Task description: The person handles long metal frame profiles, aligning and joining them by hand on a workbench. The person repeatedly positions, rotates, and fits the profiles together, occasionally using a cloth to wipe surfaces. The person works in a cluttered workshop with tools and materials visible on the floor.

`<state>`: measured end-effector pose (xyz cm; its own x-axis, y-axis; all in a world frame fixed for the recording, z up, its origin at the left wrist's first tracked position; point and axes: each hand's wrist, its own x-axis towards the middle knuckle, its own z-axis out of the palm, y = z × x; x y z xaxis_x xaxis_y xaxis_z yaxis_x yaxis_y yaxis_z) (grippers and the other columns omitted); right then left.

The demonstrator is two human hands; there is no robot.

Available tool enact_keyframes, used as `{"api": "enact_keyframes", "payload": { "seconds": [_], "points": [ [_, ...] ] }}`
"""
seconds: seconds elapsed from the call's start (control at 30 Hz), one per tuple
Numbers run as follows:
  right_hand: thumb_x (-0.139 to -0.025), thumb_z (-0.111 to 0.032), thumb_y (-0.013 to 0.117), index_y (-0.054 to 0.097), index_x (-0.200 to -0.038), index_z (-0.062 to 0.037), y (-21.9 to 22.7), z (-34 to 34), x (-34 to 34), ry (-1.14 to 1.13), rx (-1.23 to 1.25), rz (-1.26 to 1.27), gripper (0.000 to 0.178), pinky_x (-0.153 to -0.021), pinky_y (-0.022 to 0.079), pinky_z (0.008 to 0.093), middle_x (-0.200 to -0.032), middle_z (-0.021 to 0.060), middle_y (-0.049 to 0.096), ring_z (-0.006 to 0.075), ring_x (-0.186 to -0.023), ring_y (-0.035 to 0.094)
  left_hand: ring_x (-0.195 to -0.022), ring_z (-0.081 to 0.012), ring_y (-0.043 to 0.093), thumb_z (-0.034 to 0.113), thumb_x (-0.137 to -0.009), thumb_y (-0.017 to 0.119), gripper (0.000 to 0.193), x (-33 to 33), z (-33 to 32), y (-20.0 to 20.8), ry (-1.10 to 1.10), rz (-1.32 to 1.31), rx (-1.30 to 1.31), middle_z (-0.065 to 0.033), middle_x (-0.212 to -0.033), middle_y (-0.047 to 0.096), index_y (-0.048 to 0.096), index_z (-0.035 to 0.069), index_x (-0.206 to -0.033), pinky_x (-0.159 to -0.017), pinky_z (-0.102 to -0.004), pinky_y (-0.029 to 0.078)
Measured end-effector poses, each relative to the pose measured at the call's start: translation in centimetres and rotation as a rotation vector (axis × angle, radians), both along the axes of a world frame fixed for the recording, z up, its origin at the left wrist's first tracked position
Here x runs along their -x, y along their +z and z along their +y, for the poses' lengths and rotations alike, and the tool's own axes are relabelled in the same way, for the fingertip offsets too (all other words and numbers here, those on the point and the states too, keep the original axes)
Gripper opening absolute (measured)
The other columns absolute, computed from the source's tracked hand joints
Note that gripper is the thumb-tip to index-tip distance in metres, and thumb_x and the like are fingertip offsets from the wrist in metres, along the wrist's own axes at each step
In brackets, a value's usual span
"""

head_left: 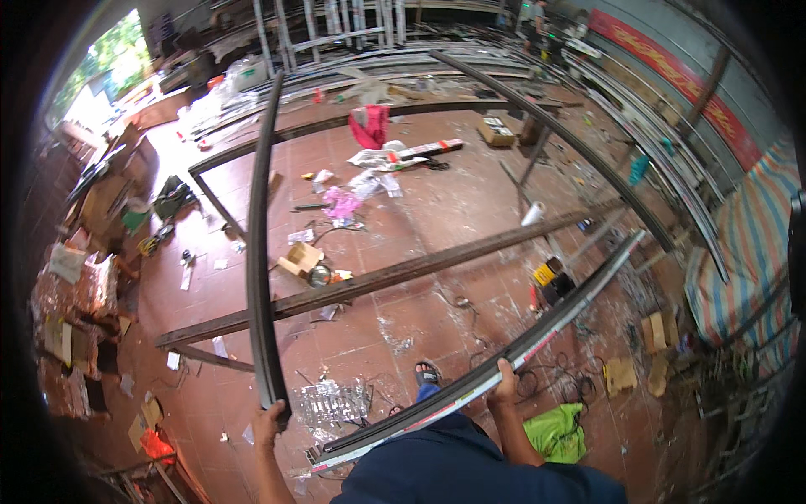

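Note:
My left hand (267, 422) is closed around the near end of a long dark metal profile (262, 227). That profile runs away from me and lies across the rusty beams of a low frame (403, 270). In front of my body, my right hand (503, 383) grips a second dark profile (457, 391) with a white strip along its near side. This one slants from the lower left up to the right, apart from the beams as far as I can see. A third dark profile (554, 126) lies over the right part of the frame.
Scattered on the tiled floor are an open cardboard box (300, 259), pink plastic (342, 202), a white roll (533, 213), a yellow-and-black box (547, 273) and cables. A lime-green bag (557, 432) lies beside my right forearm. Metal lengths (672, 181) line the right side; a striped sheet (751, 269) hangs there.

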<state>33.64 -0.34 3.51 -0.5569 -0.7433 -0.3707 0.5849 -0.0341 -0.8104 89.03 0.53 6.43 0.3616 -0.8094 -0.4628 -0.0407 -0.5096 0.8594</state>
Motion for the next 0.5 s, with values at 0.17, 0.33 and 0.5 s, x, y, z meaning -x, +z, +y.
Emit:
{"api": "enact_keyframes", "payload": {
  "seconds": [0.17, 0.33, 0.5],
  "points": [
    [-0.099, -0.027, 0.066, 0.066, -0.106, 0.0027, 0.3, 2.8, 1.3, -0.081, 0.027, 0.009, 0.031, -0.081, 0.061, 0.0416, -0.094, 0.017, 0.072, 0.0309, -0.085, 0.074, -0.062, -0.0188, 0.067, 0.02, -0.09, 0.074, 0.033, -1.9, 1.4, 1.9, -0.133, -0.094, 0.031, -0.0079, -0.082, 0.07, 0.068, -0.003, -0.112, -0.055, -0.0328, 0.053],
    [-0.098, -0.026, 0.067, 0.069, -0.103, 0.0012, 2.9, 4.5, 1.6, -0.137, 0.019, 0.068, 0.028, -0.081, 0.057, 0.0363, -0.093, 0.0116, 0.072, 0.0249, -0.086, 0.071, -0.081, -0.025, 0.074, 0.02, -0.089, 0.077, 0.058, -2.8, 9.0, 0.9, -0.158, 0.04, -0.028, -0.0164, -0.106, 0.072, 0.057, -0.003, -0.139, -0.067, -0.0361, 0.062],
    [-0.098, -0.022, 0.068, 0.069, -0.1, -0.0041, 1.9, 4.7, 4.8, -0.115, 0.013, 0.254, 0.018, -0.084, 0.049, 0.0311, -0.097, 0.0022, 0.067, 0.0148, -0.091, 0.062, -0.093, -0.0241, 0.069, 0.028, -0.102, 0.072, 0.057, -12.7, 10.4, -2.4, -0.247, -0.194, -0.022, -0.017, -0.124, 0.072, 0.058, -0.003, -0.148, -0.078, -0.034, 0.057]
  ]
}}
